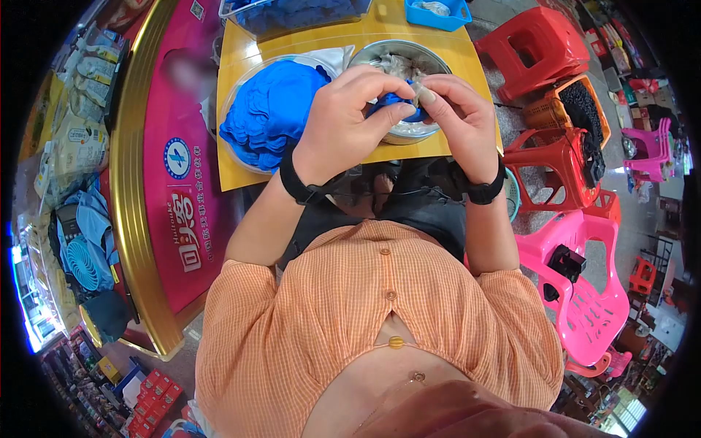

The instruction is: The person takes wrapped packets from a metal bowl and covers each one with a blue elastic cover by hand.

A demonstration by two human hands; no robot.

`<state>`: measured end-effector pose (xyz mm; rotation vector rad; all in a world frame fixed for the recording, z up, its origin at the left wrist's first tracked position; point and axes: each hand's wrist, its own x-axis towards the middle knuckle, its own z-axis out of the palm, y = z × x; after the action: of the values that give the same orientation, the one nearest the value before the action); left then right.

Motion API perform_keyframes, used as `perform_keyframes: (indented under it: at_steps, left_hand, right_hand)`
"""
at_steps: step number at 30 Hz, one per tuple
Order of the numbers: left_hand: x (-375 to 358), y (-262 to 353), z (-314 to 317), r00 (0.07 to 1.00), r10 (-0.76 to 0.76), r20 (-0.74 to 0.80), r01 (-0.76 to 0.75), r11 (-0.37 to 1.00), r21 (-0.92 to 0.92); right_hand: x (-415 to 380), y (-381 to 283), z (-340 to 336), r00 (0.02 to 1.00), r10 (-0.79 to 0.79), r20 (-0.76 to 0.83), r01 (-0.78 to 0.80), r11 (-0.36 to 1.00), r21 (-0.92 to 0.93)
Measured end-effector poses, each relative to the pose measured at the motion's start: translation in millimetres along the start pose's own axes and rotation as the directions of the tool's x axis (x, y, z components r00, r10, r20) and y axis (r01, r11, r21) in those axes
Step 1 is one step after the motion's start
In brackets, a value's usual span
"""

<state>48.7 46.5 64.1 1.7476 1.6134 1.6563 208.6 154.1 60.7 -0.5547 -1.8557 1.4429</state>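
Observation:
Both of my hands are raised close together over a round metal bowl (398,137) on the yellow table. Between them is a small piece of blue material (418,114). My left hand (350,120) pinches it with thumb and fingers from the left. From the right, the thumb and fingers of my right hand (460,113) close on the same piece. Pale, crumpled contents, partly hidden by my fingers, lie in the bowl. Beside my left hand, a large pile of blue sheets (274,109) fills a round clear container.
A clear bin (292,18) of blue material and a small blue basket (438,16) stand at the table's far edge. Red stools (537,55) and a pink chair (591,306) are on the right. A pink sign panel (179,219) stands left.

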Motion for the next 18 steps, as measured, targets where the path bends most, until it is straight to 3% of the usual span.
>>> perform_keyframes:
  at_steps: [1, 4, 5, 7, 11, 13, 16, 18]
  left_hand:
    - [0.3, -1.1, -0.9, 0.995, 0.091, 0.029, -0.093, 0.991, 0.098]
    - [1.6, -4.1, -1.3, 0.980, 0.196, 0.019, -0.197, 0.968, 0.155]
    - [2.2, -4.7, -2.6, 0.981, 0.195, 0.019, -0.195, 0.969, 0.153]
    - [4.0, -3.9, -6.2, 0.970, 0.226, 0.094, -0.242, 0.944, 0.223]
    - [8.7, 2.6, -14.4, 0.965, 0.191, 0.179, -0.235, 0.932, 0.275]
    - [12.2, 2.9, -18.6, 0.939, 0.173, 0.297, -0.263, 0.918, 0.296]
    - [13.1, 3.4, -20.0, 0.895, 0.189, 0.404, -0.267, 0.952, 0.147]
    - [12.0, 1.1, -16.8, 0.910, 0.250, 0.332, -0.299, 0.948, 0.106]
  right_hand:
    - [-0.8, -0.4, -1.6, 0.999, 0.012, 0.030, -0.013, 1.000, 0.028]
    - [1.4, 5.0, -10.5, 0.992, -0.020, 0.124, 0.012, 0.997, 0.070]
    - [0.2, 3.4, -10.3, 0.992, -0.019, 0.124, 0.010, 0.998, 0.070]
    - [-1.5, -5.7, -6.2, 0.991, 0.009, 0.133, -0.042, 0.967, 0.251]
    - [-2.2, 0.2, -2.6, 0.997, -0.018, 0.081, -0.003, 0.968, 0.250]
    - [-4.1, 2.2, -3.3, 0.996, 0.074, 0.050, -0.085, 0.955, 0.284]
    - [-1.6, 11.0, -6.4, 0.997, 0.074, -0.012, -0.064, 0.926, 0.373]
    - [-1.4, 9.0, -5.5, 0.997, 0.077, -0.024, -0.061, 0.918, 0.393]
